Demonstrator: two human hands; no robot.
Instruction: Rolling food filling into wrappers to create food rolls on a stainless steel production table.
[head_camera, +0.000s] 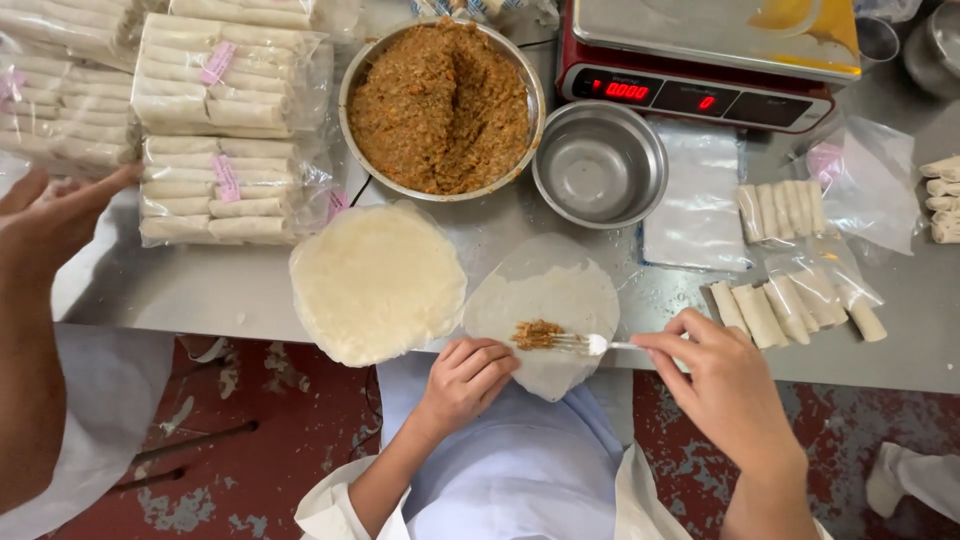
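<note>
A thin round wrapper (545, 300) lies over the table's front edge, with a small heap of brown filling (538, 334) on it. My right hand (725, 385) holds a fork (590, 344) whose tines touch the filling. My left hand (465, 380) rests with curled fingers on the wrapper's near edge, just left of the filling. A stack of round wrappers (377, 282) sits to the left. A large metal bowl of brown filling (441, 108) stands at the back.
An empty steel bowl (598, 165) and a red scale (700, 60) stand at back right. Rolled pieces (790, 305) lie at right, some in clear bags. Bagged rolls (225, 130) are stacked at left. Another person's hand (50, 215) reaches in from the left.
</note>
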